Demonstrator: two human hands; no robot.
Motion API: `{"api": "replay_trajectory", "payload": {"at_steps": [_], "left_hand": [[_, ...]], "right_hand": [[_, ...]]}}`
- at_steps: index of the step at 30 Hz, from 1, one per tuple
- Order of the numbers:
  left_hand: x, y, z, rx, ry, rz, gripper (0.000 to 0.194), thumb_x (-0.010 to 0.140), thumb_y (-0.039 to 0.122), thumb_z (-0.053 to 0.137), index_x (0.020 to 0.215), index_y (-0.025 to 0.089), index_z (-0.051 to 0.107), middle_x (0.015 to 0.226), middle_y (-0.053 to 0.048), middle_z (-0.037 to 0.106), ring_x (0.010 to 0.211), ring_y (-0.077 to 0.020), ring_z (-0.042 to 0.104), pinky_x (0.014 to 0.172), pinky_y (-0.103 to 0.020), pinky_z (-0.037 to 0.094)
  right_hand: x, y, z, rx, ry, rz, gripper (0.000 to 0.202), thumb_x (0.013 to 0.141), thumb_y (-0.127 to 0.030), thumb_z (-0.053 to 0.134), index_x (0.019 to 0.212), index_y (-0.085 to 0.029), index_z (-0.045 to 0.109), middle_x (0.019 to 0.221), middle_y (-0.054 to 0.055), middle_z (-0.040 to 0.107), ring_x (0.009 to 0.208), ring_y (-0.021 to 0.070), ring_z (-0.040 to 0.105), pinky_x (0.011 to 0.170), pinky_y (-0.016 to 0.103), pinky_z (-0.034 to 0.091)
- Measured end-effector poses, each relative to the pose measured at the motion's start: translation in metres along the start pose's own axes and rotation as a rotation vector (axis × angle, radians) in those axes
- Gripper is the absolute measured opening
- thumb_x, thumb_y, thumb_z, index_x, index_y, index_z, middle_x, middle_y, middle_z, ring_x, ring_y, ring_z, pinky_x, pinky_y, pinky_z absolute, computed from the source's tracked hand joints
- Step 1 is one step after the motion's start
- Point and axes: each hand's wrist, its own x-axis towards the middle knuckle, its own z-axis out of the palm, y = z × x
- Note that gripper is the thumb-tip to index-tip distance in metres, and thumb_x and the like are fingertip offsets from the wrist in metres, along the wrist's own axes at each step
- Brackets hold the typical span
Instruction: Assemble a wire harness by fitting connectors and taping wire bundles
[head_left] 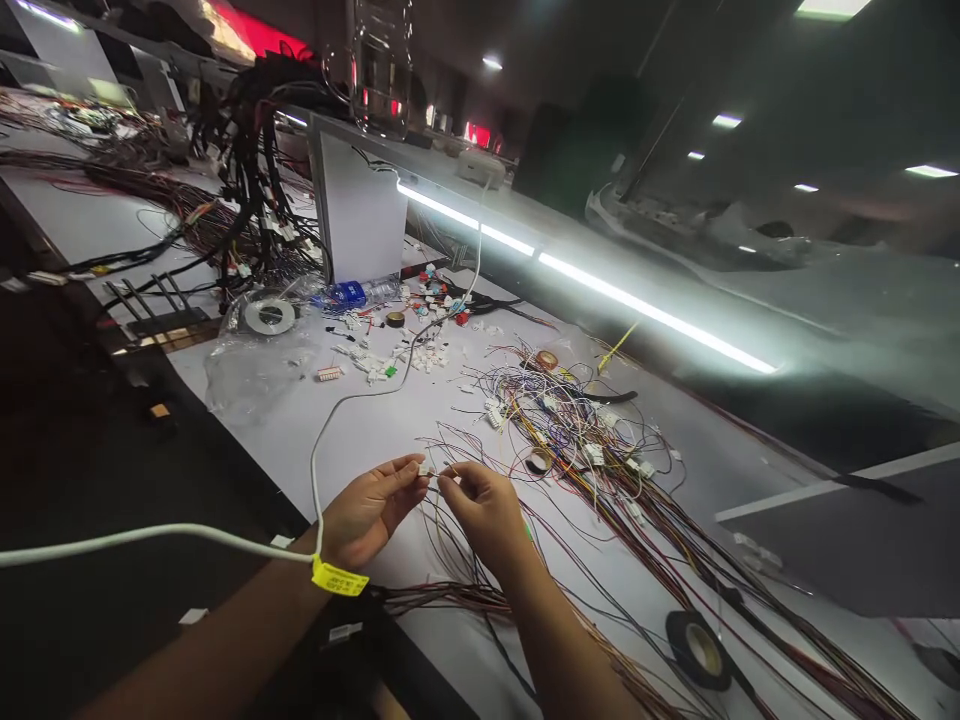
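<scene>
Near the table's front edge, my left hand (375, 515) pinches a small white connector (425, 468) between thumb and fingertips. My right hand (484, 510) is closed just to the right of it, its fingertips pinching a thin wire (436, 475) at the connector's side. Whether the wire's end is inside the connector is too small to tell. More thin loose wires (442, 530) hang and spread below both hands. A white cable (319, 500) with a yellow label (340, 577) passes by my left wrist.
A bundle of coloured wires with white connectors (600, 455) runs along the right. Black tape (699, 650) lies at the front right. Loose connectors (375, 360), a plastic bottle (356, 294) and a clear bag (259, 370) lie at the back left. A bright light strip (652, 310) spans behind.
</scene>
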Motion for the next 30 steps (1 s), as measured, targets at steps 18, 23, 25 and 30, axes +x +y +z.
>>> {"api": "replay_trajectory", "payload": {"at_steps": [18, 23, 25, 30], "left_hand": [[0.006, -0.015, -0.007, 0.272, -0.034, 0.197, 0.032, 0.060, 0.027, 0.086, 0.086, 0.016, 0.069, 0.078, -0.001, 0.073, 0.076, -0.0126, 0.066, 0.081, -0.025, 0.052], [0.008, -0.019, -0.009, 0.293, -0.055, 0.165, 0.030, 0.062, 0.026, 0.085, 0.085, 0.014, 0.069, 0.078, -0.003, 0.072, 0.075, -0.0129, 0.065, 0.080, -0.025, 0.052], [0.009, -0.020, -0.010, 0.349, -0.051, 0.188, 0.031, 0.063, 0.029, 0.084, 0.086, 0.015, 0.069, 0.078, -0.003, 0.072, 0.075, -0.0135, 0.065, 0.079, -0.027, 0.051], [0.008, -0.010, -0.010, 0.593, 0.001, 0.294, 0.030, 0.064, 0.035, 0.082, 0.087, 0.017, 0.072, 0.075, -0.003, 0.071, 0.072, -0.0160, 0.064, 0.076, -0.028, 0.050]], "right_hand": [[-0.002, 0.000, 0.001, -0.072, -0.004, -0.044, 0.013, 0.081, -0.029, 0.057, 0.081, -0.021, 0.066, 0.071, 0.000, 0.066, 0.059, 0.0128, 0.055, 0.055, 0.023, 0.041], [-0.001, 0.002, 0.001, -0.021, -0.018, -0.017, 0.012, 0.080, -0.025, 0.056, 0.075, -0.020, 0.065, 0.064, -0.001, 0.064, 0.056, 0.0123, 0.057, 0.052, 0.022, 0.042], [-0.001, 0.003, 0.001, -0.021, -0.040, -0.023, 0.012, 0.082, -0.026, 0.057, 0.076, -0.020, 0.066, 0.066, 0.000, 0.066, 0.057, 0.0125, 0.060, 0.054, 0.022, 0.044], [0.003, 0.008, -0.007, -0.004, -0.023, -0.068, 0.012, 0.085, -0.029, 0.060, 0.085, -0.022, 0.070, 0.080, 0.002, 0.071, 0.072, 0.0159, 0.066, 0.066, 0.026, 0.049]]}}
